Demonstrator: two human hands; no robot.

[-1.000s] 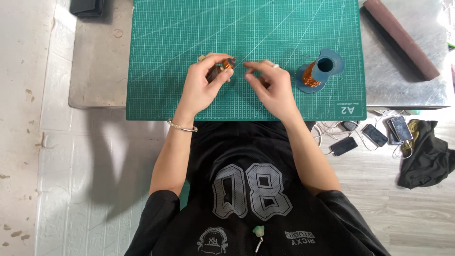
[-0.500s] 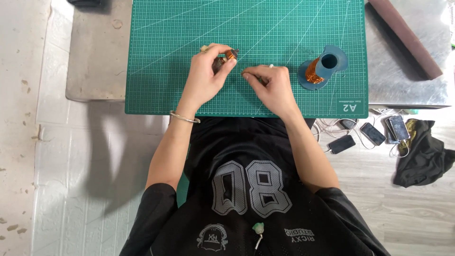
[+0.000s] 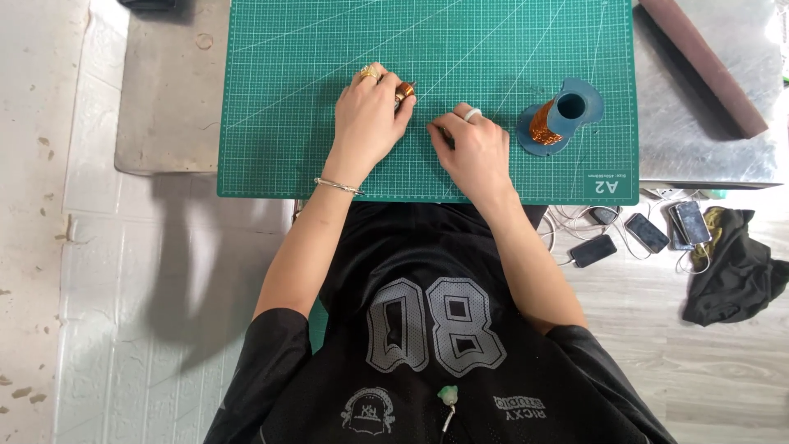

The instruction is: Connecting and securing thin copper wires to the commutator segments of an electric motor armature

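My left hand [image 3: 371, 122] rests on the green cutting mat [image 3: 312, 99] and pinches a small copper-coloured coil [image 3: 405, 91] between thumb and fingers. A gold ring and a thin bracelet are on that hand. To its right, my right hand [image 3: 475, 148], with a white ring, lies on the mat with fingertips closed on something thin and dark, likely a fine wire or tool; too small to tell. A blue spool wound with copper wire [image 3: 559, 117] stands on the mat just right of my right hand.
The mat lies on a grey metal table [image 3: 164, 99]. A long brown bar [image 3: 699, 66] lies at the table's far right. On the floor at right are several phones with cables [image 3: 641, 230] and a dark cloth [image 3: 735, 263].
Both hands have drifted slightly apart on the mat; the left keeps the small coil and the right has pulled a little to the right and toward me.
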